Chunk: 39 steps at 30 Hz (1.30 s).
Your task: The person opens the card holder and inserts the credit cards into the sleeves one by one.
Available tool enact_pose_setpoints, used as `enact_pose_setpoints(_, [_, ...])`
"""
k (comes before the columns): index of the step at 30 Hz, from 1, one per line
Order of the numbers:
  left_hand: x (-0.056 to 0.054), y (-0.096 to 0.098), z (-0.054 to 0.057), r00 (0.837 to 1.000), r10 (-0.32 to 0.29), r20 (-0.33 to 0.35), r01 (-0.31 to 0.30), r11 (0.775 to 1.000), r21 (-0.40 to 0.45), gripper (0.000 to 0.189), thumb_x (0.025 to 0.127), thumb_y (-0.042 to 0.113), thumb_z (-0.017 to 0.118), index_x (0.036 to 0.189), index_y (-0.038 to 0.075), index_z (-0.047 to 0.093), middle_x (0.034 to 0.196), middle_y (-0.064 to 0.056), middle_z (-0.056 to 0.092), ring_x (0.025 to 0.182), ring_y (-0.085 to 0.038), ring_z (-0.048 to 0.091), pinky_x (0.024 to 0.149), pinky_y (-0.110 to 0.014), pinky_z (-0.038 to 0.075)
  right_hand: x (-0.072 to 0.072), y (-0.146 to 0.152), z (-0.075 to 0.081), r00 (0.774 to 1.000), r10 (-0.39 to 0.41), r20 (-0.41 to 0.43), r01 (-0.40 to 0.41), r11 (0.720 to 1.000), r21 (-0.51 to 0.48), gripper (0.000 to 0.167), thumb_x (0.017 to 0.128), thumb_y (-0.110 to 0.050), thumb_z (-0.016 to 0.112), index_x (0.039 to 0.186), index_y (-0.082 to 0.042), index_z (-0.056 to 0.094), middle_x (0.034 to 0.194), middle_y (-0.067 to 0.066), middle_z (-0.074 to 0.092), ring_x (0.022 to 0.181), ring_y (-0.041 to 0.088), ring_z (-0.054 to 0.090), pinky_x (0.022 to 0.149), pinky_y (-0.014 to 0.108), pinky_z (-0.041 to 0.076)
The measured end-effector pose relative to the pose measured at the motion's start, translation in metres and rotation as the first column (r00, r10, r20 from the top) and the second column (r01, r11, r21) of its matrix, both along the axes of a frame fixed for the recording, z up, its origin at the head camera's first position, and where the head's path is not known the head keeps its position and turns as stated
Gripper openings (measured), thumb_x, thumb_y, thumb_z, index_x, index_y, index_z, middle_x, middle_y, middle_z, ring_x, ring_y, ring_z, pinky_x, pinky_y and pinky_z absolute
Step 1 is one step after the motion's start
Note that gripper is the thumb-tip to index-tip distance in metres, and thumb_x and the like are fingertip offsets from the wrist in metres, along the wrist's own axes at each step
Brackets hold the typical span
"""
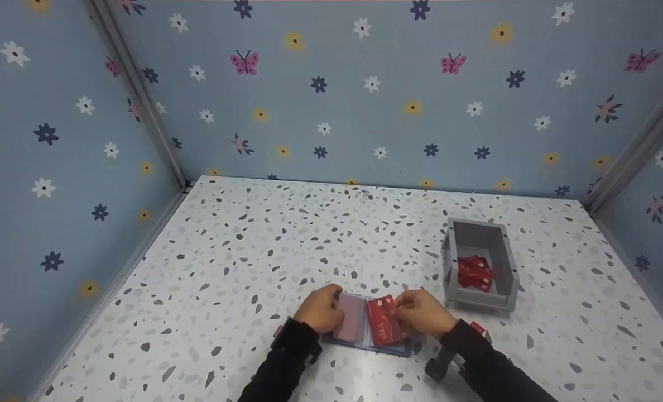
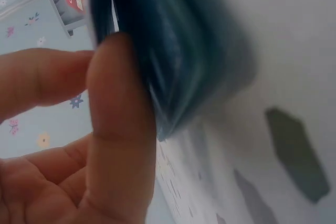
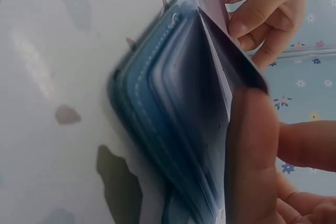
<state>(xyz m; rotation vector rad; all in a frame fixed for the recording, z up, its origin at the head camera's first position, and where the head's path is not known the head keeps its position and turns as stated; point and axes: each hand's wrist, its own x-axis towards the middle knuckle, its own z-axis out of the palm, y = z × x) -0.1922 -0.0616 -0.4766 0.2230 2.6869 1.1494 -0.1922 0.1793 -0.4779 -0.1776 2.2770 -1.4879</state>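
Observation:
A blue card holder (image 1: 390, 350) with clear sleeves lies spread on the table in front of me. My left hand (image 1: 317, 310) pinches its left side between thumb and fingers, where a pinkish card (image 1: 351, 317) shows in a sleeve. Between the thumb and fingers of my right hand (image 1: 421, 314) is a red VIP card (image 1: 383, 321), tilted over the right-hand sleeves. In the right wrist view that card (image 3: 239, 61) stands at an angle above the stitched holder (image 3: 157, 85), its lower edge close to the sleeves. The left wrist view shows the holder's leaves (image 2: 168, 45) parted.
To the right of my hands stands a grey bin (image 1: 508, 262) with several red cards (image 1: 475, 273) inside. The speckled white table (image 1: 242, 245) meets flowered blue walls (image 1: 342, 100) at the back and sides.

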Motion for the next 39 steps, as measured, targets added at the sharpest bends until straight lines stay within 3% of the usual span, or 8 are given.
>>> enact_pose_setpoints(9, [-0.002,-0.001,-0.001,1.0,-0.011,-0.006,0.011,1.0,-0.008,0.049,0.076,-0.002,0.058,0.125,-0.004,0.058,0.084,-0.005,0.061,0.078,-0.019,0.055,0.073,-0.035,0.05,-0.005,-0.012,-0.003,0.998,-0.046,0.052,0.044,0.998,0.035,0.014,0.088,-0.004,0.063,0.098,0.007,0.061,0.08,0.009,0.065,0.059,0.012,0.064,0.056,0.029,0.06])
enact_pose_setpoints(16, [-0.002,-0.002,-0.002,1.0,-0.003,-0.014,0.003,1.0,0.001,0.045,0.079,-0.004,0.055,0.124,-0.005,0.059,0.104,-0.016,0.068,0.09,-0.024,0.061,0.085,-0.042,0.054,-0.007,-0.013,-0.004,0.997,-0.044,0.058,0.041,0.998,0.057,0.012,0.087,-0.004,0.065,0.094,0.005,0.061,0.08,0.009,0.065,0.055,0.011,0.062,0.053,0.027,0.058])
enact_pose_setpoints(22, [-0.003,-0.003,-0.002,1.0,0.003,0.013,-0.003,1.0,0.003,0.047,0.078,-0.004,0.056,0.125,-0.004,0.059,0.094,-0.012,0.067,0.081,-0.02,0.058,0.076,-0.037,0.053,-0.005,-0.011,-0.001,0.998,-0.021,0.05,0.017,0.996,0.088,0.013,0.084,-0.005,0.067,0.092,0.004,0.062,0.074,0.007,0.064,0.051,0.01,0.06,0.049,0.025,0.057])
enact_pose_setpoints(30, [-0.001,-0.004,0.0,1.0,-0.021,-0.004,0.021,0.999,0.033,0.048,0.076,-0.006,0.052,0.123,-0.008,0.058,0.078,-0.005,0.062,0.071,-0.015,0.053,0.062,-0.028,0.047,-0.008,-0.013,-0.002,0.999,0.012,0.041,-0.016,0.995,0.095,0.013,0.084,-0.005,0.065,0.092,0.005,0.063,0.07,0.006,0.062,0.049,0.009,0.059,0.048,0.025,0.056])
enact_pose_setpoints(39, [-0.002,-0.003,0.001,1.0,-0.006,0.002,0.006,1.0,0.014,0.047,0.078,-0.005,0.054,0.125,-0.007,0.058,0.094,-0.012,0.067,0.082,-0.019,0.058,0.074,-0.034,0.052,-0.009,-0.01,0.004,0.999,0.039,0.03,-0.043,0.989,0.145,0.013,0.082,-0.008,0.067,0.089,0.003,0.064,0.07,0.004,0.061,0.049,0.009,0.057,0.046,0.023,0.054])
